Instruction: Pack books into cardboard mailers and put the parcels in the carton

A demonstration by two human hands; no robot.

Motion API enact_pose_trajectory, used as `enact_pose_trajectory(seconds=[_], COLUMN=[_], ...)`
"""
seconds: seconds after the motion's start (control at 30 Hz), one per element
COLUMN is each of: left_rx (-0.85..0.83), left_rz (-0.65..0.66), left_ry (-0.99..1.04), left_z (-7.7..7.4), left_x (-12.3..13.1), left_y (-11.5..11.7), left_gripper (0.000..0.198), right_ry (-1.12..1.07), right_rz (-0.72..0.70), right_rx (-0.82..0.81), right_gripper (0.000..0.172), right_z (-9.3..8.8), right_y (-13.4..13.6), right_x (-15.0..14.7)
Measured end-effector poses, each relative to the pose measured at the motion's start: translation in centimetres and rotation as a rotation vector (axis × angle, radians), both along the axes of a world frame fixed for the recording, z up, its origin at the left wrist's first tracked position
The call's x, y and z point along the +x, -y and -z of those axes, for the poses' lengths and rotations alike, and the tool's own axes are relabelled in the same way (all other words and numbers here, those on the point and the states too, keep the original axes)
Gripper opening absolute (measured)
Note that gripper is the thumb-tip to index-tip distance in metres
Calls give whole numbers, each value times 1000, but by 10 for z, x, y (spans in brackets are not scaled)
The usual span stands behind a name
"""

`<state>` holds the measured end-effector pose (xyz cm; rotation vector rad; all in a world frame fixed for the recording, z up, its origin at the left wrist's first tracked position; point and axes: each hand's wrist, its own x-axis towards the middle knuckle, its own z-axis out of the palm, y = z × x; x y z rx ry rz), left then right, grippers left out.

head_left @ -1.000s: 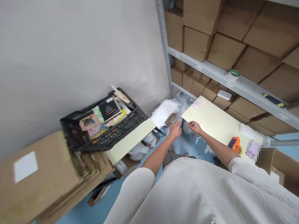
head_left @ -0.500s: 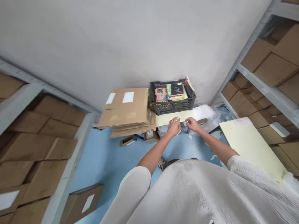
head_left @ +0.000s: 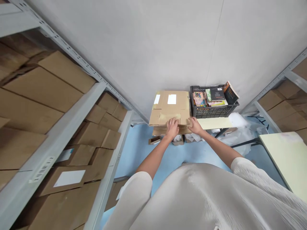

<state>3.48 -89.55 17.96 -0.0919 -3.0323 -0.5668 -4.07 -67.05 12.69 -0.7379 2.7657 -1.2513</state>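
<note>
A stack of flattened cardboard boxes [head_left: 173, 99] lies on the table against the wall, its top sheet bearing two white labels. My left hand [head_left: 172, 128] is at the stack's front edge, fingers bent over the top and the thumb hidden. At the front right corner, my right hand [head_left: 195, 126] pinches the cardboard edge between thumb and fingers. Below the upper sheets, more cardboard [head_left: 159, 131] sticks out towards me. Just right of the stack stands a black plastic crate [head_left: 213, 111] with books [head_left: 217, 95] in it.
Metal shelving [head_left: 96, 99] packed with cardboard boxes [head_left: 45, 92] rises on the left, with more shelves at the right. A pale tabletop [head_left: 285, 159] stands at my right. Under the back table are small open boxes [head_left: 177, 142] and crumpled plastic wrap [head_left: 242, 135].
My view has turned left. Both hands have moved from the table edge before the crate to the front edge of the cardboard stack and taken hold there.
</note>
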Motion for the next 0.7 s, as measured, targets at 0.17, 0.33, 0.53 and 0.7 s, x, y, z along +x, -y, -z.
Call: enact_pose_trajectory(seconds=[0.17,0.33,0.53,0.7], left_rx=[-32,-27,-251,-264], left_rz=[-1,80,186,192], left_ry=[16,-19,-94,-156], left_z=[3,4,-2,-7], left_x=[-2,-6,-9,-4], left_y=[42,58,65,64], left_gripper=[66,59,58,59], right_ry=[-37,-118,-243,-304], right_rz=[22,70,52,26], right_rx=[109,176,234,279], right_gripper=[74,62,52,42], right_z=[-1,-11,-22,-32], right_y=[22,24,22,20], right_x=[3,3,1,-4])
